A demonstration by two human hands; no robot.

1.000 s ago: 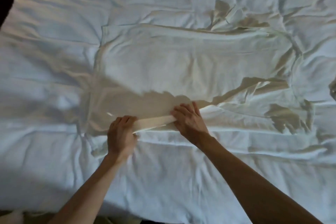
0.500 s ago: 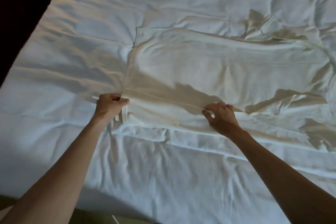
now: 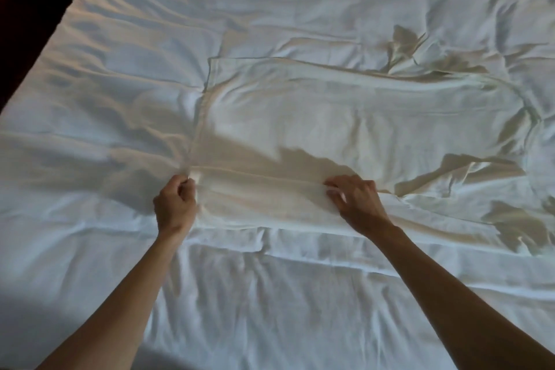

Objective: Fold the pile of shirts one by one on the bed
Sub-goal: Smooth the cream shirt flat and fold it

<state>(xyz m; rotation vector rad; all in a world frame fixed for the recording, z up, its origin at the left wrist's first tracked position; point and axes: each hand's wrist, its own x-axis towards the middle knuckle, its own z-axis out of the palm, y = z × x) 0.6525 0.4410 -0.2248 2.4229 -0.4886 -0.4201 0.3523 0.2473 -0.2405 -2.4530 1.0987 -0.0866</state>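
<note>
One white shirt (image 3: 345, 126) lies spread on the bed (image 3: 270, 294), its near edge turned over. The left hand (image 3: 175, 207) and right hand (image 3: 356, 200) each pinch that fold. Folding looks barely begun; no pile shows.

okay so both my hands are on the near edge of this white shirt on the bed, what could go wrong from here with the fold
1. The left hand pinches the hem corner while the right hand grips only part-way along the fold, so the far end near the rumpled sleeve may lag and skew.
2. The white shirt lies on a wrinkled white bed sheet of similar colour; you could pinch sheet along with shirt.
3. Creases across the body may get folded in.
</note>
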